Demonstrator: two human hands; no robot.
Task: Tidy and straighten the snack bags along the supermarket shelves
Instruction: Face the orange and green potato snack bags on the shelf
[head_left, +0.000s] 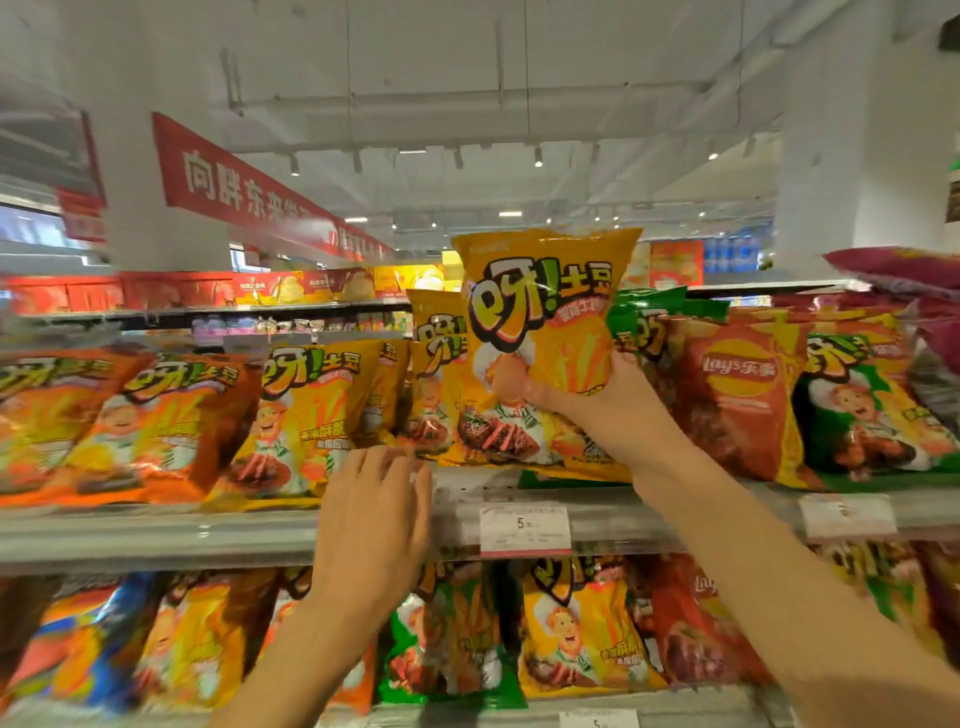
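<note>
Supermarket shelving of pale grey metal runs across the view, its upper shelf edge (156, 535) passing behind both wrists under a white ceiling with pipes and spotlights. From there, the right hand (587, 400) grips a yellow snack bag (545, 332) near its middle, thumb pressed into the glossy, crinkled front and the other fingers hidden behind it; the bag stands upright, lifted higher than the row, its crimped top edge above everything around it. Its face shows bold outlined characters, fries and a plate of meat. The left hand (371, 519) is held open in front of the shelf edge, fingers relaxed and spread, their tips blurred near the bottom corner of a leaning yellow bag (306, 415); whether they touch it cannot be told. Just beside the right hand stand a green bag (644, 322), mostly covered, and a red Lay's bag (737, 395) with a round yellow logo. Left of the left hand lie slumped orange bags (130, 426), smeared by blur. Below the right wrist a white price tag (524, 530) clips to the shelf edge, its print too small to read apart from a 5. Under both forearms a lower row of bags (582, 629) is partly hidden. Far off hangs a red banner (234, 182).
</note>
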